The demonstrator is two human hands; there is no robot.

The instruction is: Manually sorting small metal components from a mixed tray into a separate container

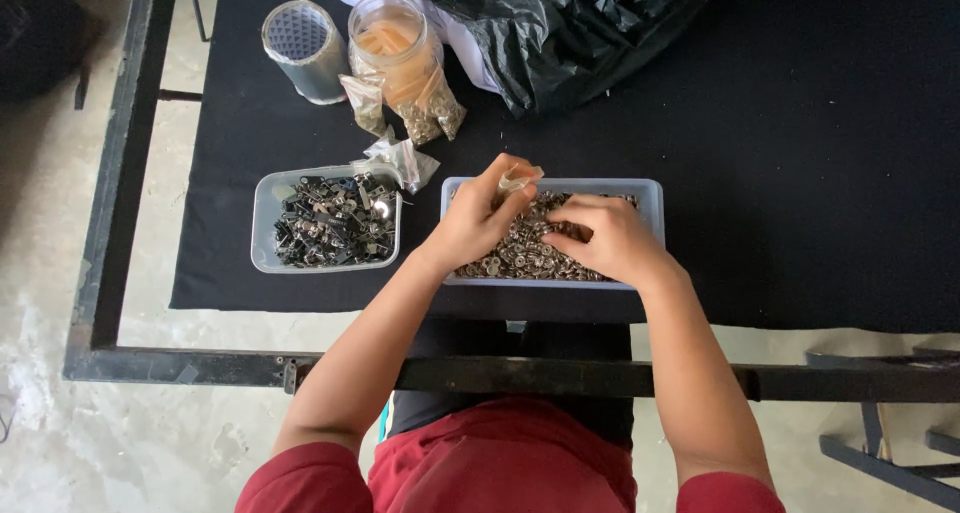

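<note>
A pale blue tray (650,195) full of small silvery metal rings (525,251) sits on the black table cloth in front of me. My left hand (478,218) hovers over its left half and pinches a small clear plastic bag (519,179) between the fingertips. My right hand (605,238) rests palm down on the rings in the tray's right half, fingers curled into the pile; whether it grips any rings is hidden.
A second clear tray (262,223) of dark metal parts (330,223) lies to the left. Behind it stand a tape roll (303,51), a plastic jar (393,43), several small filled bags (430,113) and a black plastic bag (570,28). A metal frame bar (600,378) runs near my lap.
</note>
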